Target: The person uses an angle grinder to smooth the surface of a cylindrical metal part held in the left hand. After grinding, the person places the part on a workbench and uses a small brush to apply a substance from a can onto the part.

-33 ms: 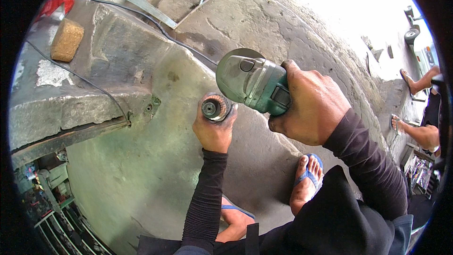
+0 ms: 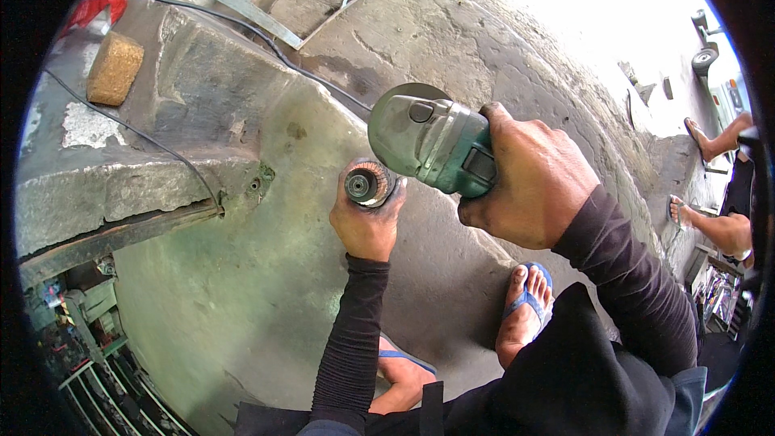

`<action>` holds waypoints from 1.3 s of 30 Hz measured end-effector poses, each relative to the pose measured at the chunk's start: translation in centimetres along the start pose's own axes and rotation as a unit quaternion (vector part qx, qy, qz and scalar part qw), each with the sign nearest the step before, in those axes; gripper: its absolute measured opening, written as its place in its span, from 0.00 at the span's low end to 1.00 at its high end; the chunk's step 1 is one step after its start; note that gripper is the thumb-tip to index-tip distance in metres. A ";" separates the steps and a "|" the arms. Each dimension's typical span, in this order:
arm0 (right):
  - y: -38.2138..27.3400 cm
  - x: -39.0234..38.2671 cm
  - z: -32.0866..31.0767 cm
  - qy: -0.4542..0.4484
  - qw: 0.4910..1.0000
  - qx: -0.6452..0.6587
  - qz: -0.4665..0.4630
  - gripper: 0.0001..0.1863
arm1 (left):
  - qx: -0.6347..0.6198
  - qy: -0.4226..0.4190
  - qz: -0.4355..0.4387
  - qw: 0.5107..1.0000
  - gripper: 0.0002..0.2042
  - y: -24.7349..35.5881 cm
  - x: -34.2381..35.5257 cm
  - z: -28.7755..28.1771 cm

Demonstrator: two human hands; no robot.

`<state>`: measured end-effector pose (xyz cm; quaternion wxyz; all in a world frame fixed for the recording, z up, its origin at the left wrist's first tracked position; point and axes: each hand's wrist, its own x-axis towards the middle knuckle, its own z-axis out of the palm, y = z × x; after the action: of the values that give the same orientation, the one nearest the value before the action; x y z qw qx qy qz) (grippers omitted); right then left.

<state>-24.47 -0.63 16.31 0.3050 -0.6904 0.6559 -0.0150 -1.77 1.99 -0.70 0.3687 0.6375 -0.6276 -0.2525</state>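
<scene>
My left hand [image 2: 365, 226] is wrapped round a motor armature [image 2: 368, 183], a round part with a ring of copper windings and a dark hub facing up. My right hand [image 2: 539, 182] grips a green angle grinder [image 2: 452, 149] by its body. The grinder's metal guard [image 2: 395, 133] points left, and part of a round disc [image 2: 420, 90] shows past its far side. The guard's lower edge hangs right beside the armature; whether the disc touches it is hidden. A dark cord runs off behind the grinder.
A brown block [image 2: 115, 69] lies on the concrete ledge [image 2: 202, 89] at left, near a cable [image 2: 258, 32]. A metal frame [image 2: 278, 28] stands beyond. Dark metal parts [image 2: 97, 355] fill the lower left. At right are another person's legs [image 2: 722, 230] and a vehicle [image 2: 726, 89].
</scene>
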 end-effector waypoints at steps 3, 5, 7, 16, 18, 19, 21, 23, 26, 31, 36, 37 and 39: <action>-0.2 0.0 0.1 -0.010 1.000 0.003 0.001 0.31 | -0.016 -0.009 -0.006 1.000 0.27 0.1 0.0 -0.1; -0.3 0.1 0.1 -0.017 1.000 0.000 0.007 0.31 | -0.024 -0.009 -0.009 1.000 0.26 0.1 0.0 0.0; -0.3 0.2 0.2 -0.019 1.000 -0.003 0.004 0.31 | -0.036 -0.006 -0.004 0.999 0.26 0.1 0.0 0.2; 0.1 0.5 0.2 -0.013 1.000 0.001 0.001 0.30 | -0.043 0.000 0.000 0.999 0.26 0.0 0.7 0.7; 0.1 0.5 0.3 -0.016 1.000 -0.002 0.005 0.30 | -0.040 0.005 0.006 0.999 0.26 0.1 0.7 0.7; 0.1 0.4 0.3 -0.021 1.000 -0.006 0.008 0.30 | -0.039 0.010 0.011 0.999 0.26 0.2 0.6 0.7; 0.1 0.4 0.2 -0.023 1.000 -0.011 0.008 0.30 | -0.036 0.015 0.017 0.999 0.27 0.3 0.6 0.7; 0.1 0.4 0.1 -0.009 1.000 -0.012 0.009 0.31 | -0.027 0.013 0.016 0.999 0.27 0.4 0.7 0.7; 0.1 0.2 -0.2 -0.003 1.000 -0.005 0.017 0.31 | -0.022 0.019 0.004 1.000 0.27 0.5 0.6 0.6; 0.2 -0.1 -0.1 0.010 1.000 0.003 -0.010 0.30 | 0.001 0.021 0.022 1.000 0.28 0.3 0.8 0.8; 0.3 0.0 0.3 0.006 1.000 -0.002 -0.021 0.28 | -0.013 0.030 0.016 0.999 0.27 0.1 0.7 1.2; 0.3 0.0 0.3 0.005 1.000 0.003 -0.021 0.28 | -0.025 0.033 0.005 0.999 0.27 0.0 0.7 1.3; 0.2 -0.1 0.3 0.004 1.000 0.001 -0.020 0.27 | -0.045 0.031 -0.011 0.998 0.26 0.0 0.7 1.3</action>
<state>-24.57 -0.45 16.00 0.3031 -0.7025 0.6434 -0.0246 -2.75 1.13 -1.43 0.4135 0.6347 -0.5970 -0.2642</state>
